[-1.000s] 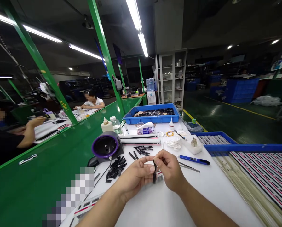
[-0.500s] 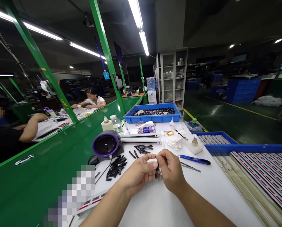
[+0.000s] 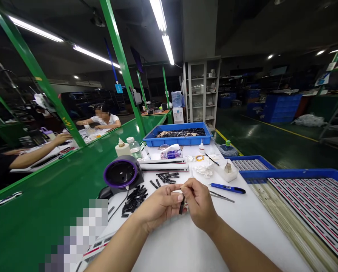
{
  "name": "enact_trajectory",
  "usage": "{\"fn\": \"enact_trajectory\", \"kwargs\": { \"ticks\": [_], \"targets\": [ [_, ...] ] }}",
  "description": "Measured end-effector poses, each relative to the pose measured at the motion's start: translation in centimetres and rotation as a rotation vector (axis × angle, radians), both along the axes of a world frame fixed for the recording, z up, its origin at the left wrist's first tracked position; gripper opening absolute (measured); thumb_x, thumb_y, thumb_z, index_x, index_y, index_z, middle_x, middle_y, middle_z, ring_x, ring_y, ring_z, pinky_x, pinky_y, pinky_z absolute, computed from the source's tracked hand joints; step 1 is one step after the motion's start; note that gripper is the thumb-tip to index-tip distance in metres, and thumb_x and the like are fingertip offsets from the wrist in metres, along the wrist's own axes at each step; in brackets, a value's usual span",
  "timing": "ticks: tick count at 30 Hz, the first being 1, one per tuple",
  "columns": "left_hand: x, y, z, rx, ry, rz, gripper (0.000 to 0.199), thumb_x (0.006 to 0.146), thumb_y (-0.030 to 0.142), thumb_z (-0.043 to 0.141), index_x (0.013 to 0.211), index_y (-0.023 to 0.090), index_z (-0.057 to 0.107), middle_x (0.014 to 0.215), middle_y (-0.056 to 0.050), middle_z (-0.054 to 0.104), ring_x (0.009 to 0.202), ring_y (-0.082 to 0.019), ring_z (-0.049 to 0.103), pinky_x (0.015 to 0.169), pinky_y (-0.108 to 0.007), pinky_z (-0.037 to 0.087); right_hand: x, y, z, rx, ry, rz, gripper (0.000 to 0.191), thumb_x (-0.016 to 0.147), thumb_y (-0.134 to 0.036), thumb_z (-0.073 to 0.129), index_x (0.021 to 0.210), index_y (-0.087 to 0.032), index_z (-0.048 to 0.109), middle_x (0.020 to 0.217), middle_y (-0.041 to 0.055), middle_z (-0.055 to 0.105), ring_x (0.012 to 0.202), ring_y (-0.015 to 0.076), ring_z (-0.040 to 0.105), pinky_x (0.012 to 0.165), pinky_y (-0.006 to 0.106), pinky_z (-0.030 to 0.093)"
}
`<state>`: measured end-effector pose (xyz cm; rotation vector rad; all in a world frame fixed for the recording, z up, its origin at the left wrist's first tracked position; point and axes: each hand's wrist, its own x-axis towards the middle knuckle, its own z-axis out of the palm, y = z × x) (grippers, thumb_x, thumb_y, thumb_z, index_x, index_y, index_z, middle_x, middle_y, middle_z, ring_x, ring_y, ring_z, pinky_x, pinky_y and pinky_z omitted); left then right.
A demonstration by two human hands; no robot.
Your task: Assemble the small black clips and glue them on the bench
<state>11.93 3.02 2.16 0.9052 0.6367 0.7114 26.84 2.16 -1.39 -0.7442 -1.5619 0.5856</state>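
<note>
A small black strip sits pinched between our left hand and right hand above the white table. Left of us a heap of black strips waits; rightward, blue trays hold striped rows.

Small black strip, upright between fingers

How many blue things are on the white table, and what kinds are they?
Blue bins: 3, far, middle, near
Blue pen-shaped tool: 1
Total: 4
</note>
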Motion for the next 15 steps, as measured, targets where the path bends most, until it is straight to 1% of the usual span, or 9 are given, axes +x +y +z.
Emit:
{"fn": "enact_trajectory", "kwargs": {
  "ticks": [2,4,6,9,11,12,13,14,15],
  "targets": [
    [0.1,0.2,0.0,-0.014,0.011,0.008,0.036,0.072,0.018,0.078,0.105,0.013,0.065,0.079,-0.004,0.065,0.071,-0.012,0.062,0.078,-0.03,0.049,-0.3,0.2,-0.3,-0.138,0.102,0.039,0.017,0.094,-0.03,0.045,0.081,-0.021,0.051,0.069,-0.0012,0.053,0.062,0.0137,0.05,0.058,0.027,0.041],
    [0.4,0.4,0.0,-0.012,0.009,0.018,0.037,0.072,0.017,0.078,0.106,0.014,0.065,0.08,-0.004,0.065,0.072,-0.012,0.062,0.081,-0.03,0.049,-0.4,0.4,-0.6,-0.174,0.134,0.009,0.017,0.095,-0.031,0.044,0.083,-0.021,0.051,0.071,-0.0006,0.055,0.065,0.0144,0.052,0.06,0.027,0.042],
    [0.8,0.5,0.0,0.005,0.002,0.007,0.034,0.072,0.018,0.078,0.104,0.013,0.067,0.081,-0.006,0.066,0.074,-0.013,0.063,0.08,-0.029,0.049,-0.2,0.5,-0.6,-0.088,0.079,-0.064,0.015,0.094,-0.027,0.043,0.083,-0.021,0.05,0.072,0.0001,0.055,0.066,0.0149,0.052,0.062,0.028,0.041],
    [1.2,0.7,0.2,0.039,-0.006,-0.033,0.03,0.072,0.02,0.077,0.1,0.012,0.069,0.08,-0.006,0.066,0.073,-0.013,0.062,0.073,-0.026,0.048,0.4,0.4,-0.2,0.158,-0.077,-0.164,0.013,0.091,-0.018,0.042,0.08,-0.021,0.048,0.07,0.0006,0.052,0.065,0.0158,0.049,0.061,0.029,0.038],
    [1.1,0.7,0.4,0.054,0.008,-0.046,0.035,0.071,0.021,0.078,0.102,0.011,0.068,0.079,-0.005,0.065,0.071,-0.012,0.061,0.07,-0.024,0.046,0.7,0.3,0.0,0.28,-0.15,-0.196,0.014,0.09,-0.015,0.042,0.079,-0.021,0.048,0.07,0.0014,0.051,0.066,0.017,0.048,0.061,0.031,0.036],
    [1.1,0.8,0.6,0.065,0.033,-0.04,0.039,0.069,0.021,0.079,0.105,0.011,0.067,0.079,-0.005,0.065,0.07,-0.011,0.06,0.068,-0.024,0.045,0.7,0.3,0.1,0.308,-0.165,-0.197,0.014,0.089,-0.015,0.042,0.078,-0.022,0.048,0.069,0.0015,0.051,0.066,0.0174,0.048,0.062,0.031,0.036],
    [1.1,0.7,0.7,0.084,0.077,-0.021,0.046,0.068,0.022,0.079,0.11,0.01,0.064,0.078,-0.004,0.065,0.069,-0.011,0.059,0.068,-0.024,0.044,0.7,0.3,0.2,0.303,-0.161,-0.188,0.014,0.089,-0.017,0.042,0.078,-0.022,0.048,0.068,0.0015,0.051,0.065,0.0174,0.047,0.062,0.032,0.035],
    [1.1,0.6,0.9,0.117,0.142,0.013,0.053,0.068,0.023,0.079,0.116,0.01,0.061,0.076,-0.004,0.066,0.069,-0.012,0.059,0.068,-0.024,0.044,0.6,0.3,0.1,0.258,-0.126,-0.17,0.014,0.09,-0.019,0.043,0.077,-0.022,0.049,0.068,0.0013,0.051,0.065,0.0172,0.047,0.062,0.032,0.035],
    [1.2,0.5,1.1,0.173,0.229,0.067,0.06,0.069,0.024,0.078,0.122,0.01,0.056,0.074,-0.003,0.066,0.069,-0.013,0.058,0.068,-0.025,0.044,0.4,0.4,0.1,0.174,-0.05,-0.145,0.014,0.09,-0.022,0.045,0.077,-0.021,0.049,0.068,0.0008,0.051,0.064,0.0164,0.046,0.061,0.031,0.035]
  ]
}}
